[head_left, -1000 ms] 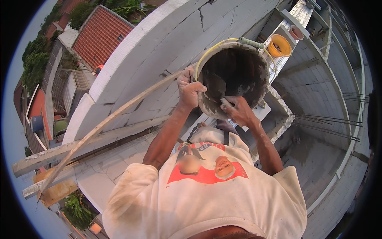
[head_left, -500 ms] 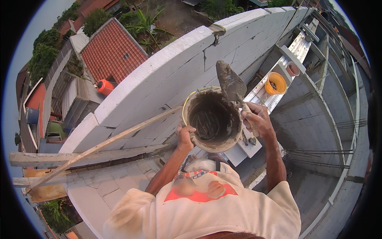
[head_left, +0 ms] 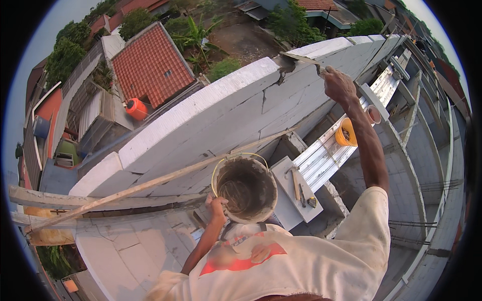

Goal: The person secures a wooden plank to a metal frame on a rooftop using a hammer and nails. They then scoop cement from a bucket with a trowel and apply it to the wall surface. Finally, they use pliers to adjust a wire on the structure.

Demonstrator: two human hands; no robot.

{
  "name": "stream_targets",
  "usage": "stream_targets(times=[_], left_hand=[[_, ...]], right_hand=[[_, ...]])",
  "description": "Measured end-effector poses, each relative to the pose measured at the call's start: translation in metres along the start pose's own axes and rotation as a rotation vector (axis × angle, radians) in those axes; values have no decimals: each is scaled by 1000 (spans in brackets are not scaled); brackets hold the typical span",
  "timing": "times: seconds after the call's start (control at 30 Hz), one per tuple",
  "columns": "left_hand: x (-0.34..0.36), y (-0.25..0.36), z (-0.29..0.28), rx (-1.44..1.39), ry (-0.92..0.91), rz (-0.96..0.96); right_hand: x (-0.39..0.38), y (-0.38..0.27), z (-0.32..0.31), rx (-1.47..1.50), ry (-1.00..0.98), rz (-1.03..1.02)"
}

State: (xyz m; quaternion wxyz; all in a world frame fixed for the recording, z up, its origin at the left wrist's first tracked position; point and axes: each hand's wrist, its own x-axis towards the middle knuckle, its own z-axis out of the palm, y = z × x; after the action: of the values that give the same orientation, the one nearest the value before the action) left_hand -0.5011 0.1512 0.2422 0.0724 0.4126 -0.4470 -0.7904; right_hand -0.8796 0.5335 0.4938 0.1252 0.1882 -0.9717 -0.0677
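Note:
My left hand (head_left: 216, 206) grips the side of a mortar-crusted bucket (head_left: 271, 193) in front of my chest. Residue lines the bucket's inside, and its thin yellow handle (head_left: 260, 157) stands up along the far rim. My right arm reaches out to the top of a white block wall (head_left: 201, 120). In my right hand (head_left: 339, 86) is a trowel (head_left: 303, 59), its blade seen nearly edge-on over a mortar-smeared gap (head_left: 285, 65) between two top blocks. Whether mortar lies on the blade cannot be made out.
A long wooden pole (head_left: 145, 183) leans along the wall. Hand tools, including a tape measure (head_left: 312, 202), lie on a pale block (head_left: 296, 200). Beyond, a yellow bucket (head_left: 346, 133) rests on a metal plank (head_left: 321, 155). Steel rods (head_left: 411, 224) jut out at right. Rooftops lie below.
My right hand has carried the trowel from above the bucket, away and up to the gap on the wall top. The bucket has shifted slightly lower and left in view, still in my left hand.

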Motion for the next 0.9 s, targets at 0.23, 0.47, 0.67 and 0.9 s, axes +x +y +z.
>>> stream_targets(times=[0.23,0.47,0.67,0.9], left_hand=[[-2,-2,5,6,22,-7],[-3,-4,30,21,-27,-78],[4,-17,45,114,-94,-146],[3,-20,41,89,-70,-31]], right_hand=[[-11,-63,25,-7,135,-68],[-22,-87,36,165,109,40],[-24,-140,41,189,222,-40],[-26,-109,1,644,228,53]])
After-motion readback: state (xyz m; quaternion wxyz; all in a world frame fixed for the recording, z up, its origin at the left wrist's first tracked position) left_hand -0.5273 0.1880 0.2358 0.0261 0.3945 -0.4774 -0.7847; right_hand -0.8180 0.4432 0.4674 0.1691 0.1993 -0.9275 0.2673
